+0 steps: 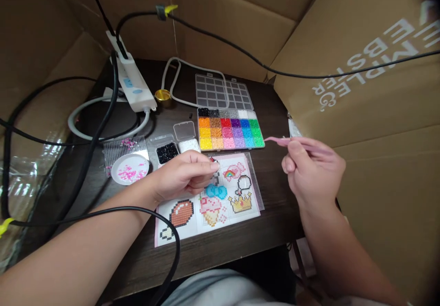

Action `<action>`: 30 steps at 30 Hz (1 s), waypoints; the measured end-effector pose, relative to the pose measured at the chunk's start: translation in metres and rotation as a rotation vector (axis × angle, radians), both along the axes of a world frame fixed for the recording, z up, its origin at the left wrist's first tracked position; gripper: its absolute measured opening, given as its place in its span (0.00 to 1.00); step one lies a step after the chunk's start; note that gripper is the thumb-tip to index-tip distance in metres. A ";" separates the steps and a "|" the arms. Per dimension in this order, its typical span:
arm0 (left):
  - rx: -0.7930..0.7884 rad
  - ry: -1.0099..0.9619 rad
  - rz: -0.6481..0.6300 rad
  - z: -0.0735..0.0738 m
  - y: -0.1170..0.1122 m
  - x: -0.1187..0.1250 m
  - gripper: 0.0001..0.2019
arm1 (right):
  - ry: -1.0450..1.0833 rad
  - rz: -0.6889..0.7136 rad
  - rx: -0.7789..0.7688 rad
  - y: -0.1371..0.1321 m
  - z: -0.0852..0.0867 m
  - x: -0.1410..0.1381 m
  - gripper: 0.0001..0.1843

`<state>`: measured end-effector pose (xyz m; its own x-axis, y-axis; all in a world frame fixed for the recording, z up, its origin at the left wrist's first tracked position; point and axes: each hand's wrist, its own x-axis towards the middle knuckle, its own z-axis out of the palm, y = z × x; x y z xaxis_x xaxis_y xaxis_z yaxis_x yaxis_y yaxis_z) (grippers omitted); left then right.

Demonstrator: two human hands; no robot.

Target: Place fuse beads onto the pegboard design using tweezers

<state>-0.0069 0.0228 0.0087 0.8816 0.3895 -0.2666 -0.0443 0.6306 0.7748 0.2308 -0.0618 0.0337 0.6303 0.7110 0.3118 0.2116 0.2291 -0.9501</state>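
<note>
Pink tweezers (309,144) are gripped in the fingers of the right hand (312,173), just right of the bead box (230,130), their long axis running sideways and the tip pointing left toward it. The left hand (187,173), fingers curled closed, hovers above the pattern sheet (197,205).

The tweezers (282,141) looked smooth, with a faint sheen. The bead case (233,149) was clear, glossy plastic, its lid (211,92) glass-smooth; the beads (226,132) were plastic too. Beneath the pattern sheet (188,237) – seemingly paper – the table (275,168) showed dark wood grain with a dull shine. The cardboard (309,108) was matt, the power strip (134,83) smooth plastic, the gold cup (162,95) shiny, metal-like.
</note>
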 end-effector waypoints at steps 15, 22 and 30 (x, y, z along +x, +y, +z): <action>-0.035 0.003 0.008 -0.004 0.001 -0.004 0.29 | 0.138 0.128 -0.095 0.092 -0.039 -0.037 0.13; -0.036 0.000 0.001 -0.005 0.000 -0.006 0.29 | 0.084 0.133 -0.194 0.089 -0.035 -0.040 0.12; -0.015 -0.015 0.010 -0.009 0.000 -0.007 0.28 | 0.026 0.161 -0.173 0.095 -0.037 -0.048 0.10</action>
